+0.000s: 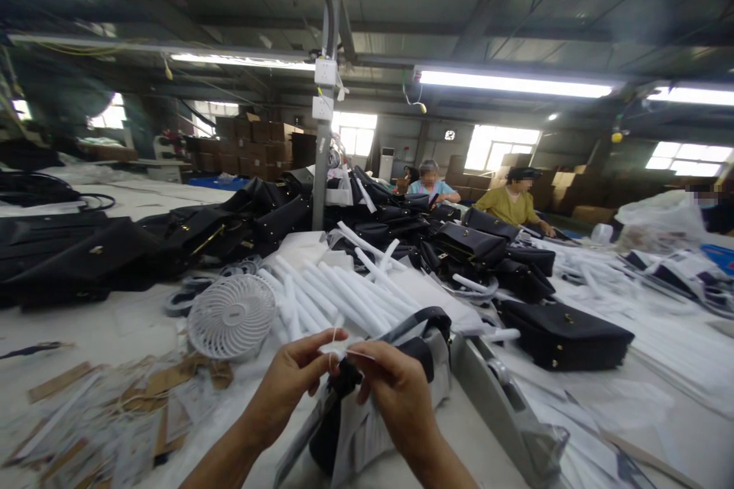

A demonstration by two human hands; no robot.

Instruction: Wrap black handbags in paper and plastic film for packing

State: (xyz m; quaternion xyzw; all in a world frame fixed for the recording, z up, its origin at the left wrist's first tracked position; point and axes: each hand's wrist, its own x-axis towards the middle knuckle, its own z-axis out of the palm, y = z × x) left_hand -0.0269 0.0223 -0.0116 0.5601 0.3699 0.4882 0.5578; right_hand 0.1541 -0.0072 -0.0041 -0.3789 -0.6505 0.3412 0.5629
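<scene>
My left hand (291,376) is closed in a pinch on a small thin white piece (337,350) with a fine white strand; its exact kind is too small to tell. From the other side my right hand (401,390) pinches the same piece between thumb and fingers. Just below and behind both hands stands a black bag (324,443), partly covered with pale wrapping. The hands hide much of its top. A white round fan (232,317) stands left of my left hand, and white foam tubes (349,294) lie beyond my fingertips.
Flat tags and brown card strips (154,390) are scattered at the left. A grey metal device (505,405) stands at the right, near a black bag (567,332). Piled black bags (172,237) surround a metal post (321,168). Two co-workers (513,199) sit farther back.
</scene>
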